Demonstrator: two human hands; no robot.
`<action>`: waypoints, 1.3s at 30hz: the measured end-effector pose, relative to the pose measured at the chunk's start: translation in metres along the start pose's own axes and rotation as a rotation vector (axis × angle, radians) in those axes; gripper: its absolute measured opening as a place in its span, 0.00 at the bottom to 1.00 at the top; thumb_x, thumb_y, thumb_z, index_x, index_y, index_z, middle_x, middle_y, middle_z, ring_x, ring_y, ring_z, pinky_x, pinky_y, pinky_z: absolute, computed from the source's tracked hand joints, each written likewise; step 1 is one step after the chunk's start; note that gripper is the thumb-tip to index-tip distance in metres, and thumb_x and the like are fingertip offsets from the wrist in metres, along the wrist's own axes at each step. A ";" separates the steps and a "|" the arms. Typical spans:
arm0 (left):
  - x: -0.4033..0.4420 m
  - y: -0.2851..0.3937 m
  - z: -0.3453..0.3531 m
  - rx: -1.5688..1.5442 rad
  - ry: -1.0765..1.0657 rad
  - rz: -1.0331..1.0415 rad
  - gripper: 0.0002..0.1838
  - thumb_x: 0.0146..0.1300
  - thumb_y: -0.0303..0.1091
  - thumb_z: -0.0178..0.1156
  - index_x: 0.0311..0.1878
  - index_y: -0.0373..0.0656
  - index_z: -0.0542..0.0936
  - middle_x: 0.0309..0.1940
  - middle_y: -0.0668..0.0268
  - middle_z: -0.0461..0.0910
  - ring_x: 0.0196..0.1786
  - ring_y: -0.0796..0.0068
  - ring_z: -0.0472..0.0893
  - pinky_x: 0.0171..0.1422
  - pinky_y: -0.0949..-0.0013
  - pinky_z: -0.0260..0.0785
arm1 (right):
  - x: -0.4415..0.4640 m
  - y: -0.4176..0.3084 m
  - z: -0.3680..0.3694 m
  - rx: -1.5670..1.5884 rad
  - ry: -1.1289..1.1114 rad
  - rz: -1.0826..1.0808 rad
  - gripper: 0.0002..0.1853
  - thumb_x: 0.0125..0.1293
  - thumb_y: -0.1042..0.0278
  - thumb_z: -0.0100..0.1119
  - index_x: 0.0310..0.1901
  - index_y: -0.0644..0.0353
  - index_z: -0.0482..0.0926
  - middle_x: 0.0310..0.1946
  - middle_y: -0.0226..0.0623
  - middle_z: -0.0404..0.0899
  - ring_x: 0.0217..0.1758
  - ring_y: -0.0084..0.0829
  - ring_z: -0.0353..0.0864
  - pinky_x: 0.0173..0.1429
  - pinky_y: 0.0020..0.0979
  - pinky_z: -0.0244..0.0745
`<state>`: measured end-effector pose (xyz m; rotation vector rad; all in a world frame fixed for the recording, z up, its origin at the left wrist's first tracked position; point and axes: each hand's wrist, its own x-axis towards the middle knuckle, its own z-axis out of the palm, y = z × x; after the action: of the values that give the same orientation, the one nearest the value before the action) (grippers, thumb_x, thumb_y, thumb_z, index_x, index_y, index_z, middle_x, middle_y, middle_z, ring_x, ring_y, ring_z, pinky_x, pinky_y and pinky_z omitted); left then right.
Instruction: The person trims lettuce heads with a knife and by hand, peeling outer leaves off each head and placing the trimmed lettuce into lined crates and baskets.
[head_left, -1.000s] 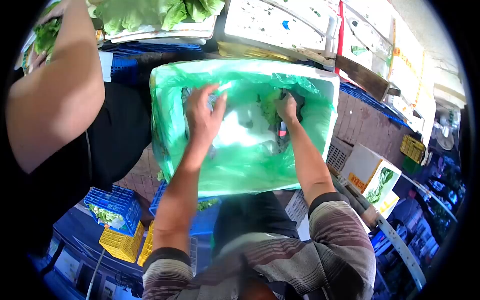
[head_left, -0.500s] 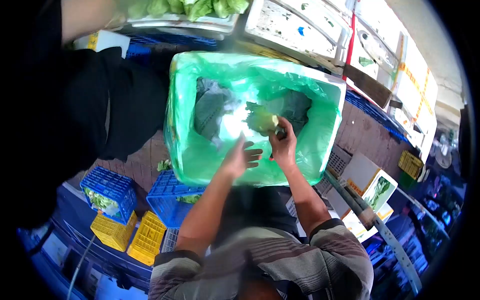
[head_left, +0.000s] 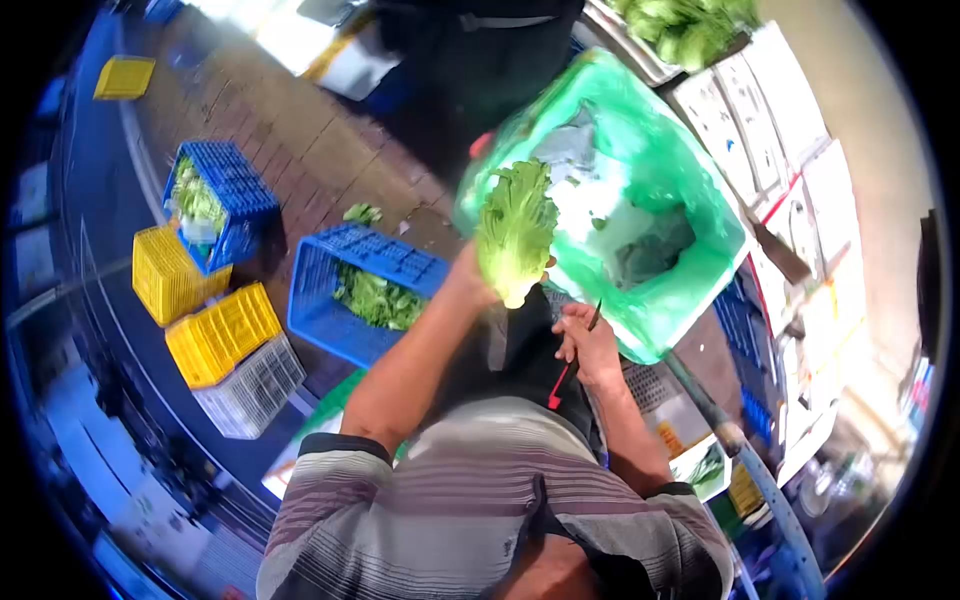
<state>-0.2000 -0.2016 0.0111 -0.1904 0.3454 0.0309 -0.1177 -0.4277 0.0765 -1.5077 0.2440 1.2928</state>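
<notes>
A leafy green lettuce [head_left: 516, 235] rests upright in my left hand [head_left: 472, 276], its pale stem end toward me and fingers wrapped around its lower part. My right hand [head_left: 592, 346] is closed on a slim knife [head_left: 572, 368], with a dark upper end and a red lower end. To the right of the lettuce stands a box lined with a green plastic bag [head_left: 690, 290], grey crumpled cloth-like pieces [head_left: 650, 250] inside. Both hands are at the near side of this box, in front of my body.
A tipped blue crate [head_left: 330, 325] holds loose leaves at left. Beyond it are another blue crate [head_left: 235, 190] with greens and yellow crates [head_left: 225, 335]. A person in dark clothing [head_left: 470, 80] stands ahead. White foam boxes [head_left: 745, 110] line the right, near a metal pole [head_left: 775, 500].
The lettuce has passed from my right hand to my left and is out over the box's near left side. My view has turned left, and the knife shows plainly in my right hand.
</notes>
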 end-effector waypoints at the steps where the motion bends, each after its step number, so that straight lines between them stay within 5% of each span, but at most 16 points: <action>1: -0.023 -0.001 0.010 0.073 0.002 0.108 0.30 0.73 0.51 0.52 0.67 0.36 0.72 0.59 0.50 0.78 0.57 0.41 0.80 0.56 0.40 0.78 | 0.001 0.021 0.003 -0.002 -0.024 0.024 0.18 0.68 0.69 0.61 0.57 0.65 0.73 0.35 0.39 0.82 0.17 0.19 0.69 0.26 0.25 0.77; 6: -0.120 0.002 0.006 -0.009 0.196 0.466 0.24 0.73 0.48 0.49 0.58 0.39 0.78 0.51 0.53 0.82 0.50 0.49 0.83 0.53 0.46 0.79 | -0.021 0.072 0.044 -0.099 -0.006 0.016 0.16 0.74 0.59 0.55 0.54 0.62 0.75 0.29 0.32 0.76 0.18 0.19 0.69 0.27 0.27 0.78; 9: -0.164 0.002 -0.030 -0.202 0.298 0.663 0.21 0.74 0.47 0.48 0.56 0.41 0.79 0.49 0.54 0.83 0.47 0.53 0.83 0.53 0.50 0.79 | -0.031 0.054 0.083 -0.310 -0.256 -0.109 0.21 0.79 0.50 0.47 0.56 0.62 0.73 0.28 0.29 0.71 0.19 0.16 0.67 0.32 0.25 0.79; 10: -0.179 0.001 -0.036 -0.162 0.240 0.679 0.20 0.74 0.46 0.47 0.55 0.41 0.79 0.50 0.55 0.83 0.49 0.54 0.83 0.56 0.50 0.78 | -0.025 0.056 0.092 -0.432 -0.349 -0.169 0.22 0.78 0.53 0.50 0.63 0.62 0.71 0.33 0.35 0.77 0.21 0.26 0.74 0.35 0.30 0.79; 12: -0.203 -0.006 -0.034 -0.211 0.350 0.755 0.20 0.74 0.45 0.47 0.55 0.41 0.80 0.50 0.56 0.83 0.50 0.54 0.82 0.58 0.49 0.76 | -0.025 0.047 0.133 -0.860 -0.419 -0.718 0.25 0.75 0.56 0.53 0.66 0.63 0.69 0.36 0.42 0.80 0.25 0.37 0.79 0.37 0.35 0.78; 14: -0.223 -0.014 -0.037 -0.289 0.455 0.764 0.21 0.75 0.48 0.47 0.55 0.42 0.80 0.51 0.57 0.83 0.53 0.56 0.82 0.62 0.48 0.74 | -0.038 0.036 0.176 -1.092 -0.514 -0.982 0.28 0.72 0.58 0.57 0.68 0.64 0.66 0.37 0.48 0.81 0.28 0.46 0.82 0.37 0.40 0.78; 16: -0.238 -0.021 -0.035 -0.301 0.447 0.788 0.22 0.75 0.49 0.47 0.56 0.43 0.80 0.51 0.58 0.83 0.53 0.58 0.81 0.62 0.49 0.74 | -0.051 0.033 0.202 -1.155 -0.645 -0.925 0.32 0.69 0.60 0.60 0.70 0.65 0.63 0.38 0.52 0.82 0.33 0.53 0.83 0.38 0.44 0.77; 22: -0.257 -0.035 -0.048 -0.300 0.517 0.862 0.22 0.76 0.51 0.46 0.55 0.45 0.80 0.49 0.60 0.83 0.52 0.61 0.82 0.61 0.53 0.75 | -0.052 0.051 0.225 -1.180 -0.715 -1.043 0.34 0.68 0.59 0.63 0.69 0.67 0.63 0.31 0.49 0.82 0.31 0.50 0.83 0.35 0.44 0.76; 31: -0.267 -0.040 -0.054 -0.310 0.401 0.912 0.19 0.76 0.50 0.48 0.52 0.46 0.80 0.44 0.62 0.83 0.47 0.63 0.83 0.53 0.56 0.78 | -0.052 0.062 0.230 -1.175 -0.742 -1.097 0.31 0.67 0.60 0.64 0.67 0.65 0.67 0.34 0.50 0.83 0.33 0.50 0.84 0.36 0.42 0.77; 39: -0.274 -0.037 -0.074 -0.349 0.370 0.907 0.18 0.75 0.49 0.49 0.50 0.47 0.80 0.42 0.62 0.84 0.44 0.64 0.83 0.50 0.58 0.79 | -0.052 0.055 0.240 -1.265 -0.842 -0.862 0.27 0.71 0.60 0.59 0.67 0.61 0.67 0.38 0.53 0.83 0.39 0.54 0.85 0.43 0.45 0.78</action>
<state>-0.4804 -0.2518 0.0427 -0.3733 0.7739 0.9662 -0.3162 -0.2821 0.1281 -1.4925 -1.8500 1.1958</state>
